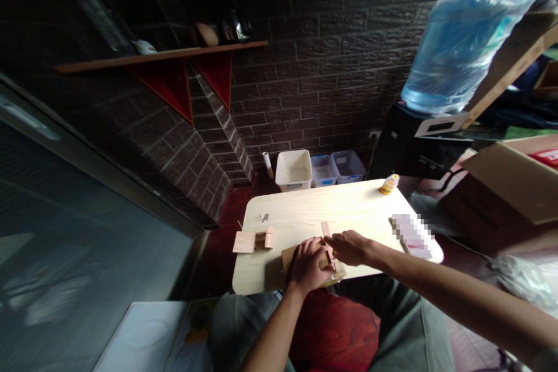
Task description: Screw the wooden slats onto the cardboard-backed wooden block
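A wooden box-like piece lies at the front edge of the pale table. My left hand presses down on this piece, its fingers spread over the top. Close beside it, my right hand is closed at the piece's right side; what it grips is too small to make out. A thin wooden strip sticks out just beyond my hands. To the left rests a wooden assembly with a rounded block at one end.
Small dark pieces lie at the table's back left. A yellow-capped bottle stands at the back right, and a blurred flat item lies at the right edge. Behind the table are a white bin and clear bins.
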`<state>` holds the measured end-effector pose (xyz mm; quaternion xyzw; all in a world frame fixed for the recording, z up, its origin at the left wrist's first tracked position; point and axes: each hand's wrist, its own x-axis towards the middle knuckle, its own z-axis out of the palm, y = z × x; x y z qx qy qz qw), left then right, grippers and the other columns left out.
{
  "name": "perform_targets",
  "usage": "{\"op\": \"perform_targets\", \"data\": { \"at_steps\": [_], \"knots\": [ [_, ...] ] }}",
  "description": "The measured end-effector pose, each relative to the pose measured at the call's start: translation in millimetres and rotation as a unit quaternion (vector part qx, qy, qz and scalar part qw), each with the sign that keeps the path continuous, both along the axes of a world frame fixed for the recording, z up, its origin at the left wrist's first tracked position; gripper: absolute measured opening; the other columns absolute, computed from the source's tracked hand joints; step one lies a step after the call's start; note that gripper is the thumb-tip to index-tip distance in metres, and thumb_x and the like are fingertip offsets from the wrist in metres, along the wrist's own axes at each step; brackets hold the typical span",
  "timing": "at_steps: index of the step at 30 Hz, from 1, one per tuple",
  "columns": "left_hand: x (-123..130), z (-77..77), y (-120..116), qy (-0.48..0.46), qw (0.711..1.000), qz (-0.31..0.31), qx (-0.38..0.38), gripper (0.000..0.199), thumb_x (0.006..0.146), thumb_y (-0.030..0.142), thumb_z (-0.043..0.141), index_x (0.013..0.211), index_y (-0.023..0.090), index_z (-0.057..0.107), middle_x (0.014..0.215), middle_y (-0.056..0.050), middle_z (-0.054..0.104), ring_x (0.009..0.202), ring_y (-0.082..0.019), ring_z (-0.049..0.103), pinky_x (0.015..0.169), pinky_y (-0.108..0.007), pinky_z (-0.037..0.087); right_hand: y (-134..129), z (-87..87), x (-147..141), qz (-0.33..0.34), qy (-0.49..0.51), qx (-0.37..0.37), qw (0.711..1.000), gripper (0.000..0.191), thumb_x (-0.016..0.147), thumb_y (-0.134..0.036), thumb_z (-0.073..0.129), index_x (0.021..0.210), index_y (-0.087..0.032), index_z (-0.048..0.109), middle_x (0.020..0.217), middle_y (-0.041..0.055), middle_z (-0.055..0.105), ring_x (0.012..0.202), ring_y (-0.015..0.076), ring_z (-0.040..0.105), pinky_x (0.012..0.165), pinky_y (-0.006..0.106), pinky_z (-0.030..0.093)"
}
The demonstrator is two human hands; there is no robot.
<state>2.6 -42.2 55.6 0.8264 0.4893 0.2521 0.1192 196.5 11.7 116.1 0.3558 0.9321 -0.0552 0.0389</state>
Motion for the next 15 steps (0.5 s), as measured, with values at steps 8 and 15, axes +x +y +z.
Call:
{"op": "perform_targets", "data": {
  "at_steps": [8, 15],
  "knots": [
    [2, -5.9, 1, 0.007, 1.000, 0.011, -0.012, 0.046, 0.073, 0.032, 0.077, 0.115, 0.033, 0.060, 0.140, -0.004, 0.053, 0.133, -0.031, 0.045, 0.112, -0.053, 0.038, 4, -10.9, 12, 0.013, -0.001, 0.005, 1.000, 0.028, 0.094, -0.024, 0.053, 0.120, -0.016, 0.060, 0.086, 0.0090, 0.073, 0.068, 0.0195, 0.065, 0.057, 0.028, 0.042],
    [0, -2.6, 0, 0.008, 1.000, 0.011, 0.001, 0.042, 0.073, 0.031, 0.077, 0.111, 0.030, 0.062, 0.140, -0.005, 0.053, 0.133, -0.032, 0.045, 0.110, -0.053, 0.040, -8, -0.6, -1, 0.001, 0.005, 0.016, 1.000, 0.042, 0.091, -0.023, 0.053, 0.131, -0.012, 0.056, 0.089, 0.0115, 0.074, 0.069, 0.0221, 0.067, 0.056, 0.031, 0.045]
  ]
}}
